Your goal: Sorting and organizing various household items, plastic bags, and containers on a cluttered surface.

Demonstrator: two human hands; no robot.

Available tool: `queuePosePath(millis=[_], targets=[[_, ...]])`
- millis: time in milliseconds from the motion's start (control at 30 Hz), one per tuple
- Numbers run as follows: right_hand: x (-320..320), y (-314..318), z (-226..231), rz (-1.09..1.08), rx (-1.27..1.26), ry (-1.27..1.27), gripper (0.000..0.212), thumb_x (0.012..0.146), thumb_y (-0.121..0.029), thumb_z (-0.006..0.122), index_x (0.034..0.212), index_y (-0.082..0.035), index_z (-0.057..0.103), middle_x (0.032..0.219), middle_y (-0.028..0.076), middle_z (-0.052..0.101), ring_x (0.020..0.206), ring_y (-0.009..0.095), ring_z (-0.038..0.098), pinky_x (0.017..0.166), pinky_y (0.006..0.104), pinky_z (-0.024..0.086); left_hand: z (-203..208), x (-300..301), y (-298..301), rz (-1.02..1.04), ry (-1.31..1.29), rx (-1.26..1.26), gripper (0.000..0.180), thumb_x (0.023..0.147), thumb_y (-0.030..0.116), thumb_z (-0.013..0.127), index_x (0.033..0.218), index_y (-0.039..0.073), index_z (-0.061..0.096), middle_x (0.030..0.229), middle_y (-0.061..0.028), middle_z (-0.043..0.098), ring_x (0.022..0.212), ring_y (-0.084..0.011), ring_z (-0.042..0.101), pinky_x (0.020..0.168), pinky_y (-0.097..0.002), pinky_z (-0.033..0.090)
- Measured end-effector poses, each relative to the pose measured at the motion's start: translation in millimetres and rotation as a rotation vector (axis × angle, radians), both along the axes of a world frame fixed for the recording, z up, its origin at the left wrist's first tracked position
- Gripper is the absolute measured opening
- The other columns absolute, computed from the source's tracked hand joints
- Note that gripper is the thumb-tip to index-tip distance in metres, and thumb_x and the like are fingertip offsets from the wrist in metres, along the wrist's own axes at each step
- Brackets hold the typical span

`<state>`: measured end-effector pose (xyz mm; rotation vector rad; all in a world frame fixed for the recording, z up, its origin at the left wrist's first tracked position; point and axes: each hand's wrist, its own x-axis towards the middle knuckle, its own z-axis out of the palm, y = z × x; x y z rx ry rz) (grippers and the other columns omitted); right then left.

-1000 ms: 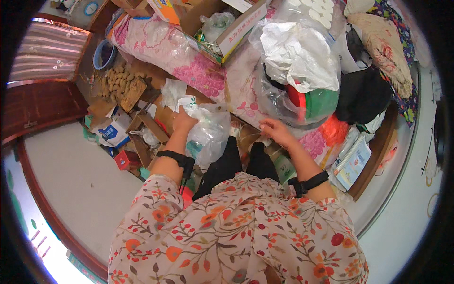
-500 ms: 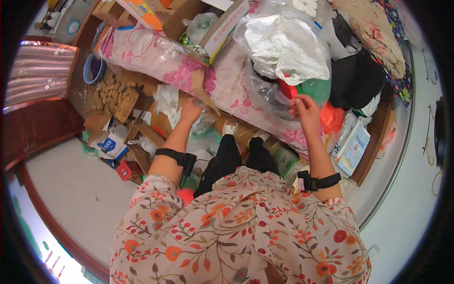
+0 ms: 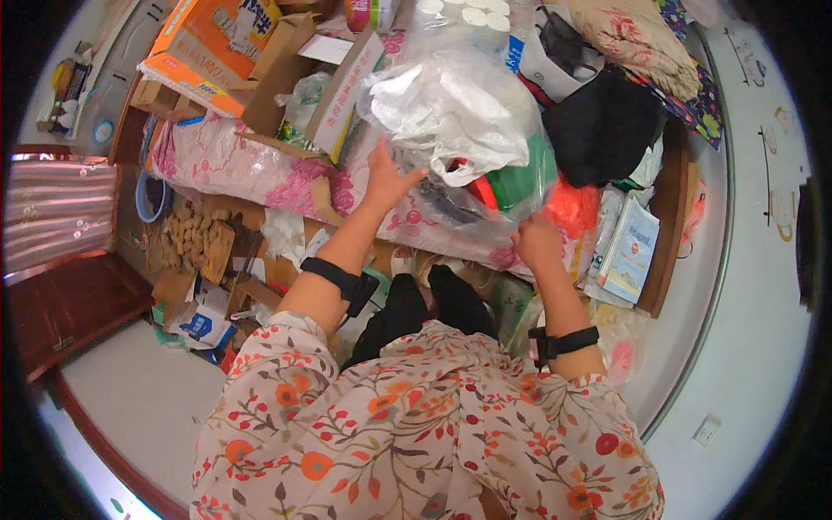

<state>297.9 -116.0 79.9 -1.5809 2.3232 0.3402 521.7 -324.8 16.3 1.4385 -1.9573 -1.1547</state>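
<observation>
A large clear plastic bag (image 3: 510, 227) lies on the pink floral cover at the bed's near edge. Inside it are a white plastic bag (image 3: 468, 108), a green bundle (image 3: 518, 178) and a red piece (image 3: 484, 192). Beside the clear bag's left side, my left hand (image 3: 387, 180) is open, its thumb stretched toward the white plastic. My right hand (image 3: 539, 243) is closed on the clear bag's near right rim, with the fingertips partly hidden.
An open carton (image 3: 286, 91) and an orange box (image 3: 212, 54) stand at the back left. Black cloth (image 3: 602, 130) lies right of the bag, near a red plastic bag (image 3: 570, 206) and booklets (image 3: 631, 251). Potatoes (image 3: 189, 236) and cardboard scraps cover the floor at left.
My left hand has come up from the floor clutter to the bag's left side. My right hand has moved from the red piece down to the bag's rim and closed. The view has shifted.
</observation>
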Motion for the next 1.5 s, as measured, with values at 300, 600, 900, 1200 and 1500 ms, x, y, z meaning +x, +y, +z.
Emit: queuePosePath(millis=[300,600,900,1200,1500], targets=[[-22,-12,30,-0.328,-0.141,-0.262,0.055,0.079,-0.033,0.06,0.125,-0.009,0.041,0.105,0.021,0.057,0.088,0.036,0.059,0.072,0.0448,0.047,-9,-53,11,-0.258,0.138,0.539,0.067,0.063,0.029,0.077,0.119,0.003,0.052,0.092,-0.0122,0.064,0.082,-0.0193,0.06,0.075,-0.0315,0.048],[-74,-10,-26,-0.346,-0.349,-0.372,0.039,0.079,-0.039,0.055,0.094,-0.003,0.062,0.095,0.022,0.06,0.089,0.036,0.059,0.076,0.0442,0.046,13,-88,77,-0.564,-0.062,0.49,0.036,0.07,0.029,0.069,0.098,0.006,0.065,0.083,-0.0117,0.065,0.076,-0.017,0.061,0.071,-0.0306,0.048],[-143,68,-23,-0.657,-0.623,-0.718,0.023,0.081,-0.022,0.052,0.082,-0.001,0.062,0.069,0.009,0.058,0.063,0.018,0.054,0.057,0.0295,0.04,91,-95,73,-0.487,0.137,0.801,0.026,0.082,0.028,0.063,0.083,0.002,0.063,0.071,-0.0022,0.059,0.068,-0.0089,0.058,0.062,-0.0247,0.048],[-181,78,3,-0.972,-0.938,-0.875,0.017,0.081,-0.013,0.051,0.07,-0.003,0.058,0.059,0.0,0.051,0.048,0.009,0.045,0.046,0.0229,0.035,81,-86,53,-0.403,-0.419,0.008,0.028,0.061,0.029,0.072,0.073,0.008,0.058,0.078,-0.0104,0.06,0.075,-0.0295,0.059,0.067,-0.0363,0.048],[-146,65,12,-0.901,-0.818,-0.649,0.02,0.084,-0.015,0.05,0.07,-0.002,0.054,0.06,0.001,0.049,0.053,0.01,0.045,0.051,0.0244,0.036,-9,-72,61,-0.675,-0.49,0.073,0.097,0.051,0.039,0.077,0.134,0.011,0.033,0.127,-0.0173,0.046,0.114,-0.038,0.046,0.098,-0.0425,0.034]])
